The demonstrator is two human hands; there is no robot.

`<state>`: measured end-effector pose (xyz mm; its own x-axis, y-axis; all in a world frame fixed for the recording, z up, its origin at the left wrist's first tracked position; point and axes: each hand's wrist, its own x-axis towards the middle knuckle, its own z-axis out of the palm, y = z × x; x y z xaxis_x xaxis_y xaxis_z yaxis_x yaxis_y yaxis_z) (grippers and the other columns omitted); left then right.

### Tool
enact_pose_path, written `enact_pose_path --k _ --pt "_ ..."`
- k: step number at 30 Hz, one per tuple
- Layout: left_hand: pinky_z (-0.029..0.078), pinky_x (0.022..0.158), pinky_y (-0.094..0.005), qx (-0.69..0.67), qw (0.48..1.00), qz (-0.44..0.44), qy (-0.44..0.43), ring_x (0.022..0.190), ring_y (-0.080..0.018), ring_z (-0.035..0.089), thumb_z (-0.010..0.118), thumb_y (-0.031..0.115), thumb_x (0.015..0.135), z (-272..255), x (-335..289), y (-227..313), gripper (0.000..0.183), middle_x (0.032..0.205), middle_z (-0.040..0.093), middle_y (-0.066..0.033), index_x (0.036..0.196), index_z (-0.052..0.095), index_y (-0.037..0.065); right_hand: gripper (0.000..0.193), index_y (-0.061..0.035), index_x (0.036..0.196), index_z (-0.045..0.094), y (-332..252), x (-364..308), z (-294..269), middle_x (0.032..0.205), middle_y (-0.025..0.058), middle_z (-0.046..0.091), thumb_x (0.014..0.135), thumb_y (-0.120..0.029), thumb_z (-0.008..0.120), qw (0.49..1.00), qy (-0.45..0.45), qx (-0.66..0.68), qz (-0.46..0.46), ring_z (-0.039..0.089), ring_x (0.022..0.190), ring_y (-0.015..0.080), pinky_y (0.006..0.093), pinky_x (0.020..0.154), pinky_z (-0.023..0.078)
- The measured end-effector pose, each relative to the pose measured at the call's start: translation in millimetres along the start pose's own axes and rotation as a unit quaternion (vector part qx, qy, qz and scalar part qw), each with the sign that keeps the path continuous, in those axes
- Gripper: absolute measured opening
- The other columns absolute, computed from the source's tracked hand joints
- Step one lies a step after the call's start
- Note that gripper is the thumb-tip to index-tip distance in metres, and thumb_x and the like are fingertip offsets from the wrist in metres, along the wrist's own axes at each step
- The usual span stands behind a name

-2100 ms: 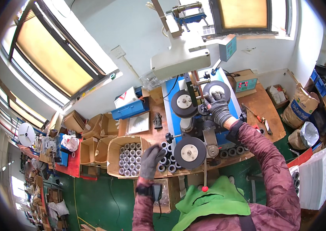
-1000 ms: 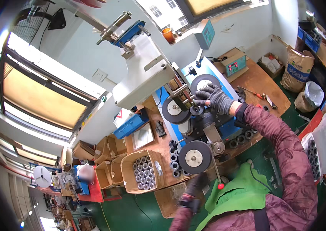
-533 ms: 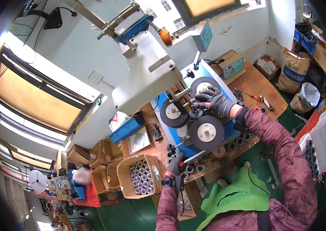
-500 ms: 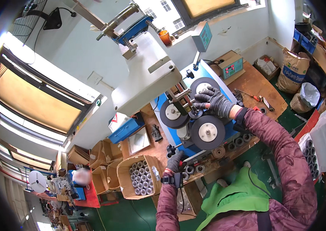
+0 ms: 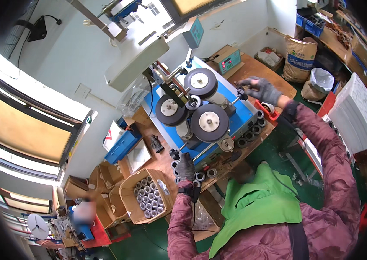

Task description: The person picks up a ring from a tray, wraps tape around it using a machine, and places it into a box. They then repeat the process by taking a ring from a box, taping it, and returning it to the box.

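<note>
On a blue bench machine (image 5: 152, 105), three dark wheels with pale hubs surround a small ring (image 5: 194, 102). My gloved right hand (image 5: 263, 92) is off the wheels, its fingers stretched beside a black knob (image 5: 242, 93) at the machine's right edge; I see nothing held in it. My gloved left hand (image 5: 186, 168) is closed at the front left corner, just below another black knob (image 5: 174, 154). What its fingers grip, if anything, is hidden. The nearest wheel (image 5: 210, 122) lies between my hands. Several metal-lined rings (image 5: 200, 176) sit beside my left hand.
A carton (image 5: 128, 195) of rings stands at left, near a blue bin (image 5: 122, 143). More dark rings (image 5: 249, 136) line the bench front, with a red tray (image 5: 266, 112) at right. The machine's pale overhead arm (image 5: 138, 63) reaches above the wheels. A control box (image 5: 229, 62) stands behind.
My right hand has left the wheels for the machine's right edge. My left hand stays near the front left knob. The view has shifted, and a light-rimmed ring now shows between the wheels.
</note>
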<state>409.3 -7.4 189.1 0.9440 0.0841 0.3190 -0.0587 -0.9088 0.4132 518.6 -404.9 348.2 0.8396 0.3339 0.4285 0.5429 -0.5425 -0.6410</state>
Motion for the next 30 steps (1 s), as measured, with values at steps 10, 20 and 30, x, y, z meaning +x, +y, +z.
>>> enact_pose_path --k 10,20,30 --pt "0.043 0.051 -0.0416 -0.022 0.995 0.043 0.085 0.06 -0.0321 0.057 0.047 0.023 0.085 11 -6 -12 0.015 0.067 0.059 -0.0114 0.088 0.058 0.013 0.016 -0.0014 0.09 0.06 15 -131 -56 0.078 0.0136 0.061 0.079 -0.012 0.056 0.984 0.083 -0.111 0.111 0.06 0.07 0.0249 0.0299 0.064 0.047" --pt "0.044 0.053 -0.0433 0.006 0.998 0.029 0.062 0.059 -0.0333 0.056 0.052 0.028 0.082 11 -15 -23 0.023 0.065 0.057 -0.012 0.096 0.054 0.011 0.018 -0.0075 0.088 0.061 -87 35 -14 0.08 0.0128 0.059 0.075 -0.02 0.061 0.985 0.127 -0.044 -0.104 0.058 0.07 0.027 0.0328 0.063 0.047" --pt "0.044 0.074 -0.0354 -0.199 0.954 -0.179 0.135 0.082 -0.0268 0.057 0.056 0.021 0.082 -28 -25 -13 0.035 0.094 0.058 -0.0152 0.109 0.049 0.0 0.016 -0.0026 0.087 0.061 -196 201 -22 0.076 0.0098 0.057 0.075 -0.012 0.062 0.95 0.079 0.24 -0.186 0.057 0.077 0.0205 0.0282 0.072 0.046"
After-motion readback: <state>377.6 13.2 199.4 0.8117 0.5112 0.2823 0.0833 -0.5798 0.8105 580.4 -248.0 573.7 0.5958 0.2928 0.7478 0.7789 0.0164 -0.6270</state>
